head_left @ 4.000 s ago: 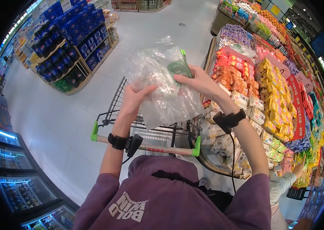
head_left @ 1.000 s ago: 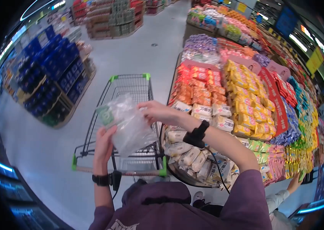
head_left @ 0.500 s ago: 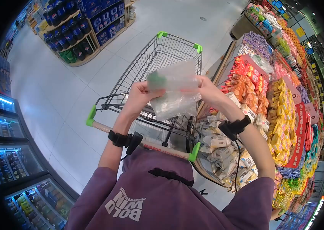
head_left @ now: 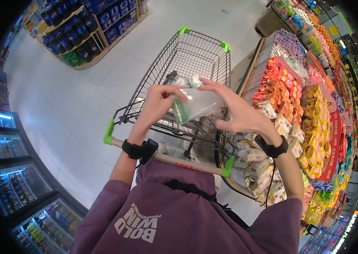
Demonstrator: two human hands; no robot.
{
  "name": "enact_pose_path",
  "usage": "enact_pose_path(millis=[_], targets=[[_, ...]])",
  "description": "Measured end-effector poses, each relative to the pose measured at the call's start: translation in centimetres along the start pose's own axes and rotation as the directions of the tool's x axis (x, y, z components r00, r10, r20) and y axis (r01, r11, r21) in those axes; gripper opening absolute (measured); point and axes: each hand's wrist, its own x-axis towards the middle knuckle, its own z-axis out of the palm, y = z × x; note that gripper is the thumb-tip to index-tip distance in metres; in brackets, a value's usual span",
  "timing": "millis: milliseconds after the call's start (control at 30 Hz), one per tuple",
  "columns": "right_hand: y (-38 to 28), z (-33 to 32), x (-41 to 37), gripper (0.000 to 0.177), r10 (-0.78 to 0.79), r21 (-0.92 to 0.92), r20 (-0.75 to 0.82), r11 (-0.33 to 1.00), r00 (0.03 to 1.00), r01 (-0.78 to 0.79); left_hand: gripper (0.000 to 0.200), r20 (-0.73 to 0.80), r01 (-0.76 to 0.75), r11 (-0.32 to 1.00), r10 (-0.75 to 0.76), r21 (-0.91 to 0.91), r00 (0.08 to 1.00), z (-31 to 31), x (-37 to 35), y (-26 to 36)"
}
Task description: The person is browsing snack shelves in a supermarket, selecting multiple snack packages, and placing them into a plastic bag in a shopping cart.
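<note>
A clear plastic bag with green print hangs crumpled over the shopping cart. Thumb and fingers of my left hand are closed on its left side. On the other side, my right hand has its thumb spread well away from the fingers, whose tips reach the bag's top edge. Below both hands runs the cart's handle, with green end caps. The wire basket has green corners, and the bag covers part of it.
Bins of wrapped snacks line the right side, their wooden edge close to the cart. A drinks shelf with bottles stands at the upper left. Glass-door coolers curve along the lower left. Pale tiled floor lies between.
The bag has gone from stretched between both hands to bunched at my left hand. My right thumb has opened away from it. The cart appears slightly farther right in view.
</note>
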Motion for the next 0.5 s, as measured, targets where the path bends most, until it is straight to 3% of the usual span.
enact_pose_path(millis=[100, 200, 233, 300, 333, 400, 500], targets=[[-1.7, 2.3, 1.8, 0.076, -0.105, -0.249, -0.133, 0.966, 0.986, 0.069, 0.030, -0.046, 0.022, 0.988, -0.015, 0.152, 0.999, 0.0, 0.4, 0.6], [-0.7, 3.5, 3.5, 0.061, -0.035, -0.307, -0.100, 0.952, 0.994, 0.002, 0.031, -0.054, 0.067, 0.967, -0.055, 0.247, 0.997, -0.6, 0.1, 1.7], [0.2, 3.6, 3.8, 0.041, -0.067, -0.384, -0.152, 0.924, 0.986, 0.003, 0.033, -0.052, 0.081, 0.960, -0.070, 0.267, 0.996, -1.0, 0.1, 1.8], [0.0, 2.4, 4.2, 0.033, 0.219, -0.011, -0.186, 0.974, 0.958, -0.225, 0.032, -0.101, 0.055, 0.996, -0.047, 0.075, 0.994, -1.3, -0.3, 1.4], [-0.5, 2.2, 4.4, 0.029, 0.361, 0.183, -0.159, 0.926, 0.919, -0.332, 0.032, -0.124, 0.040, 0.999, -0.043, -0.022, 0.991, -1.5, -0.7, 1.3], [-0.8, 2.5, 4.5, 0.018, 0.381, 0.368, -0.242, 0.887, 0.892, -0.279, 0.036, -0.024, 0.174, 0.935, -0.191, -0.308, 0.981, -2.8, -1.4, 1.3], [-1.2, 3.2, 4.9, 0.021, 0.426, 0.523, -0.289, 0.821, 0.857, -0.231, 0.044, 0.038, 0.215, 0.609, -0.290, -0.764, 0.956, -3.1, -2.3, 0.8]])
